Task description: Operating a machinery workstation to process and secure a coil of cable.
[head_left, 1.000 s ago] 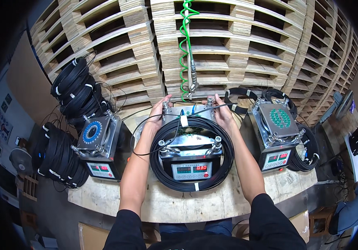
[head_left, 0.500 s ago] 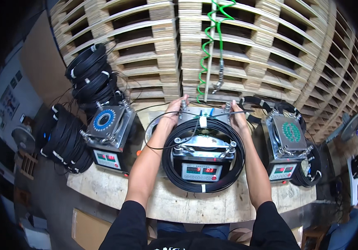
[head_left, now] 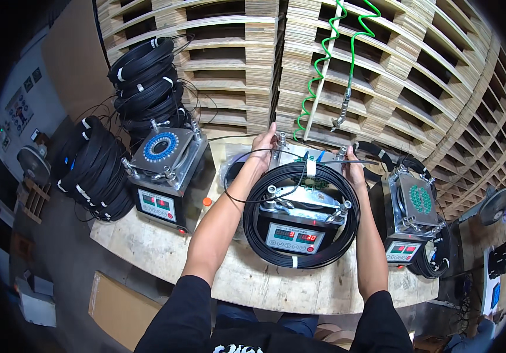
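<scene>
Pale wooden pallets (head_left: 217,70) stand in tall stacks across the background, behind your pale wooden bench (head_left: 159,250). Take the black, silver-topped box machine with a lit panel (head_left: 307,199) as the clock's centre. Piles of black cable coils with white ties (head_left: 97,176) sit between nine and eleven o'clock. Nearer, toward ten, is a second black machine with a blue ring on its square metal top (head_left: 160,147), a small orange cap-like piece (head_left: 207,202) beside it. At eleven, your left hand (head_left: 263,148) is by the central machine's far left post; you cannot tell whether its fingers grip. One large black cable coil (head_left: 249,223) encircles the central machine's front, a loose strand crossing your left forearm. A green spiral hose (head_left: 352,56) hangs at one o'clock. At two, your right hand (head_left: 355,172) is by the far right post, its grip equally unclear. At three stands another black machine topped with green dots (head_left: 420,200).
</scene>
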`<action>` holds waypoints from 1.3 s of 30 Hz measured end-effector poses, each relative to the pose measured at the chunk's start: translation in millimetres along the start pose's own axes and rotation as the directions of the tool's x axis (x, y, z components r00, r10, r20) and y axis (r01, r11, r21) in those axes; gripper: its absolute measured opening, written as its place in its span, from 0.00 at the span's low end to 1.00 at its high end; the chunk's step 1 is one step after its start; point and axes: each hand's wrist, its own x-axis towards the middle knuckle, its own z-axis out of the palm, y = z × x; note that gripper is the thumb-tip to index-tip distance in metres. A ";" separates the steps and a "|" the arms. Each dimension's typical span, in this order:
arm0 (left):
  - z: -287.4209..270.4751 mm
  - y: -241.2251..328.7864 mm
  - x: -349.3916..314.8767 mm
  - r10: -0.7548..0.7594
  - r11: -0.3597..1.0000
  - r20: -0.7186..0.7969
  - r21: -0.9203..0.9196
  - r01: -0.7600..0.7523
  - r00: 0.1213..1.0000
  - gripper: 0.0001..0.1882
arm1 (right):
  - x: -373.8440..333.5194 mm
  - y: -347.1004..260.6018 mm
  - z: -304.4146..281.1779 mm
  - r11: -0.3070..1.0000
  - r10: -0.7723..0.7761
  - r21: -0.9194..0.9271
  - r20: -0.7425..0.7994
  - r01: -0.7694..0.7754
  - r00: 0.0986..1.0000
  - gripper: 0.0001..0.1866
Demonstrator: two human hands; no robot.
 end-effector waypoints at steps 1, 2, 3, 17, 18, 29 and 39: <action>-6.5 1.5 2.0 0.077 0.997 0.041 0.016 -0.078 0.996 0.14 | 2.5 2.0 5.6 1.000 -0.007 0.007 -0.008 0.007 1.000 0.25; -13.1 3.7 3.8 0.154 0.987 0.083 0.031 -0.157 0.985 0.15 | 4.9 3.5 11.2 1.000 -0.014 0.015 -0.016 0.014 1.000 0.26; 0.8 -3.5 -2.4 0.134 0.990 0.028 -0.054 -0.133 0.991 0.12 | 1.6 2.0 1.3 1.000 -0.016 0.006 -0.036 0.016 0.999 0.26; -2.5 -5.2 -4.2 0.125 0.990 0.132 -0.086 -0.114 0.983 0.10 | 1.2 3.0 -9.2 1.000 0.003 -0.026 -0.064 -0.005 0.998 0.26; -8.7 -1.8 -7.2 0.102 0.991 0.125 -0.094 -0.091 0.987 0.10 | 0.5 3.8 -0.6 0.999 0.008 -0.031 -0.071 -0.011 0.997 0.25; -50.5 10.9 -170.8 0.323 0.702 0.158 0.621 -0.348 0.933 0.21 | -39.7 -31.7 -17.9 0.725 -0.135 -0.688 -0.083 0.042 0.987 0.20; 49.5 0.0 -273.1 0.620 -0.269 0.532 0.834 -0.482 0.577 0.14 | -200.0 -51.4 107.1 0.414 -0.719 -0.875 -0.146 0.251 0.679 0.09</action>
